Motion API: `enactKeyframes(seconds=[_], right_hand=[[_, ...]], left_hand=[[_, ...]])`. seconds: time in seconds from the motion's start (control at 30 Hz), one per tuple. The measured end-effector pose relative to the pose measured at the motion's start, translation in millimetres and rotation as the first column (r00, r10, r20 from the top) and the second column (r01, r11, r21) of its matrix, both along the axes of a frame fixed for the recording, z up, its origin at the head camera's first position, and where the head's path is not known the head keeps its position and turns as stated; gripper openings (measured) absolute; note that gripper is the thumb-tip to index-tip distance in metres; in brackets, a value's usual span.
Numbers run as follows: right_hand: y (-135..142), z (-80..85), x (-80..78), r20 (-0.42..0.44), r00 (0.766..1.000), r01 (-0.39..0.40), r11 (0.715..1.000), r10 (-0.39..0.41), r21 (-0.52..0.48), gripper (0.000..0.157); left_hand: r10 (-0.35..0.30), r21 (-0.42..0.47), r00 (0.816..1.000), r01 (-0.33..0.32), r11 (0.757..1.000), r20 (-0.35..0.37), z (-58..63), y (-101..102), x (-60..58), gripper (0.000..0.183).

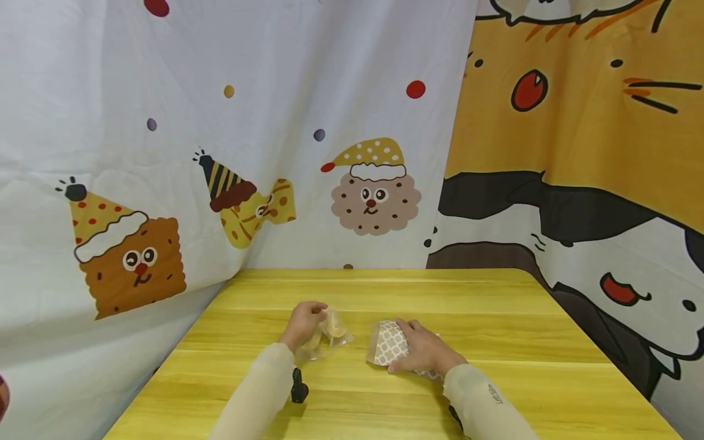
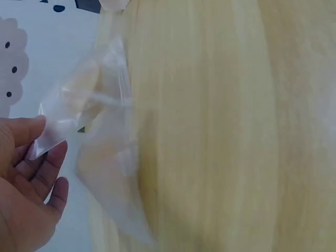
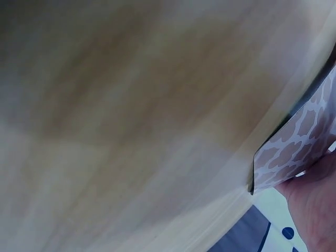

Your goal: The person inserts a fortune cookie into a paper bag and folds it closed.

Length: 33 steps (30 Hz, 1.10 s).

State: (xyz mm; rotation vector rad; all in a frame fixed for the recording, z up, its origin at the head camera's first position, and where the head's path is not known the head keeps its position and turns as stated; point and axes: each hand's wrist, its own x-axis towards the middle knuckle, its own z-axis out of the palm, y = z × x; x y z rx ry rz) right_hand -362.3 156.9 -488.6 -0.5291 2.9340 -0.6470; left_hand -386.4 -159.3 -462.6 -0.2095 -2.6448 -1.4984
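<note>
My left hand (image 1: 302, 324) pinches a corner of a small clear plastic packet (image 1: 337, 329) between thumb and fingers. A pale yellow piece shows inside it. Just beside and nearer me is a second clear packet (image 1: 311, 348), also with something pale yellow in it; the two overlap in the left wrist view, the lower packet (image 2: 107, 163) below the pinched one. To the right, my right hand (image 1: 426, 351) grips a brown paper bag (image 1: 392, 344) with a white lattice pattern, thumb on the near side. Part of the bag is hidden under the palm.
Both hands work over a yellow wood-grain table (image 1: 352, 397). Behind it hangs a white cloth (image 1: 302, 61) with cartoon figures, and an orange cartoon cloth (image 1: 577, 134) hangs at the right. Dark camera straps (image 1: 299, 388) circle the wrists.
</note>
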Motion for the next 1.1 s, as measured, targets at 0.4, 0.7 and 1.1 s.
enactKeyframes(seconds=[0.4, 0.7, 1.1], right_hand=[[-0.7, 1.8, 2.9, 0.011, 1.000, 0.021, 0.999, -0.020, -0.024, 0.124], [-1.2, 2.7, 2.4, 0.019, 0.999, 0.032, 0.997, -0.031, -0.063, 0.125], [-3.0, 1.9, 3.3, 0.028, 0.999, 0.029, 0.999, -0.028, -0.032, 0.125]], left_hand=[[0.159, 0.282, 0.987, -0.143, 0.949, -0.037, 3.3, 23.1, -1.2, 0.024], [0.218, 0.511, 0.967, -0.253, 0.822, 0.128, -1.1, 57.0, 15.3, 0.025], [0.113, 0.524, 0.974, -0.201, 0.827, 0.194, -19.9, 102.1, 39.5, 0.026]])
